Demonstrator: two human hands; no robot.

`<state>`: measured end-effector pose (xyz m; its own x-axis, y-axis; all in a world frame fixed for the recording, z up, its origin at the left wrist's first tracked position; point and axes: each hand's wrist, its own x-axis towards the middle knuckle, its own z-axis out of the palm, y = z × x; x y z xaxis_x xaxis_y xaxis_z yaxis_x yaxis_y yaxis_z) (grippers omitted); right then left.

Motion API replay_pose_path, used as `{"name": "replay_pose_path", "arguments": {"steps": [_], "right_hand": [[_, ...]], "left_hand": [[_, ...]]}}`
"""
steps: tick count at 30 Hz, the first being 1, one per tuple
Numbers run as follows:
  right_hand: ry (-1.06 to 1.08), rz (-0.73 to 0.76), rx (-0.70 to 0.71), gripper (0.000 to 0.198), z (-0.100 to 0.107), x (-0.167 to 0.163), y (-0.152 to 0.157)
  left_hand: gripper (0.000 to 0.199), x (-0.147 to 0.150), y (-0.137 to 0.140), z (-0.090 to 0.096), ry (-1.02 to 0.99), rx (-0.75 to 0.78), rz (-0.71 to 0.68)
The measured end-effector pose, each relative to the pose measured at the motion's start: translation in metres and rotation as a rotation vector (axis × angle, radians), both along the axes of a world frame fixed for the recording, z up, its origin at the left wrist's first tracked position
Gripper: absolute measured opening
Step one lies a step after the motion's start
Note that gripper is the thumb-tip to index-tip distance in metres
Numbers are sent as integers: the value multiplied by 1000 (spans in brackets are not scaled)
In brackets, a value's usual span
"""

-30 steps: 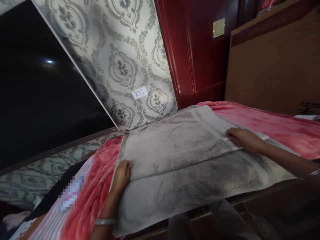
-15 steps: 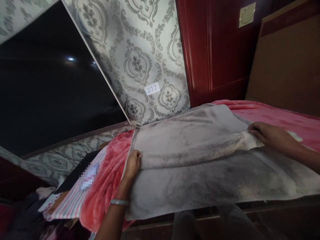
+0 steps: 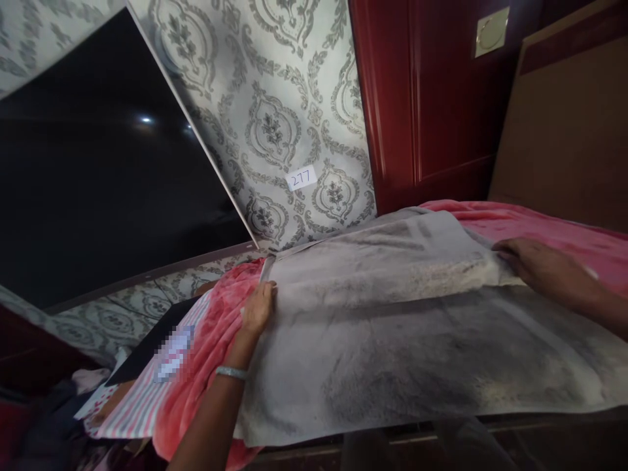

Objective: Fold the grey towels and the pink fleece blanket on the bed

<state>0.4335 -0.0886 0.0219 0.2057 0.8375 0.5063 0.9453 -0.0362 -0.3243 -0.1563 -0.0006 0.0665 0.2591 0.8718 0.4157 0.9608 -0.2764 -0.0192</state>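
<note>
A wide grey plush blanket lies spread across the surface in front of me, with a lighter folded layer along its far half. At the left end of that fold, my left hand is closed on the blanket's edge, its fingers curled. My right hand grips the fold's right end, thumb and fingers pinched together. Underneath, a pink-red plush blanket shows at the left and again at the far right.
Patterned wallpaper with a paper label rises behind. A large dark screen leans at the left, above a striped cloth. A red door panel and a cardboard sheet stand at the right.
Both hands have shifted slightly away from me, drawing the folded edge with them. The folded layer looks flatter and wider along its left part, and the view has tilted a little.
</note>
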Motion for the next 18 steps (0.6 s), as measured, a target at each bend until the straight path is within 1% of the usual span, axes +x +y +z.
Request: {"name": "replay_pose_path", "arguments": {"steps": [4, 8, 12, 14, 16, 18], "right_hand": [[61, 152, -48, 43, -14, 3, -22], [96, 263, -52, 39, -38, 10, -41], [88, 285, 8, 41, -66, 26, -45], [71, 291, 10, 45, -72, 32, -45], [58, 301, -16, 46, -71, 33, -44], [60, 281, -48, 44, -61, 29, -41]], "left_hand": [[37, -20, -17, -16, 76, -29, -171], [31, -34, -35, -32, 60, -71, -234], [21, -36, -40, -44, -69, -63, -211], [18, -36, -39, -48, -140, -54, -198], [15, -34, -35, -49, -171, -40, -152], [15, -29, -29, -45, -168, 3, -88]]}}
